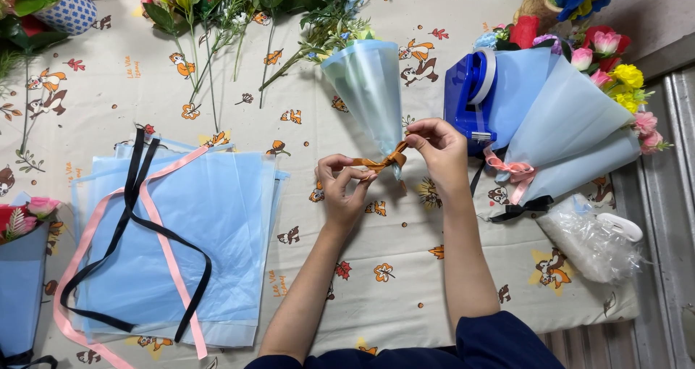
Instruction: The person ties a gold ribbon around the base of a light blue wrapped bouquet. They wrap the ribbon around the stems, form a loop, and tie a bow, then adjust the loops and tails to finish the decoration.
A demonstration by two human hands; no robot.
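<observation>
Orange ribbon [384, 162] was pinched at both ends around the narrow neck of a pale blue wrapped bouquet [369, 94], which lay on the patterned tablecloth [405, 267] near the table's centre, its wide mouth pointing away from the person.

Left hand [342, 188]: fingers curled closed, thumb and forefinger gripping the left end of the ribbon just beside the bouquet's tip. The wrist was bent slightly upward, and the bare forearm ran diagonally from the lower centre of the view.

Right hand [438, 148]: fingers closed in a pinch on the right end of the ribbon, at the point where it crossed the wrapper neck. The hand sat a little higher than the left one, knuckles arched, with the forearm running almost straight up from the dark blue sleeve [499, 344].

Surroundings:
- A stack of light blue wrapping sheets [217, 224] lay to the left, with a pink ribbon [163, 246] and a black ribbon [130, 195] draped over it.
- A blue tape dispenser [470, 94] stood just beside the right hand.
- Finished bouquets [579, 123] lay to the right, tied with pink and black ribbon.
- Loose artificial flowers [232, 14] lay along the far edge.
- A clear plastic bag [590, 238] lay at the right edge of the table.
</observation>
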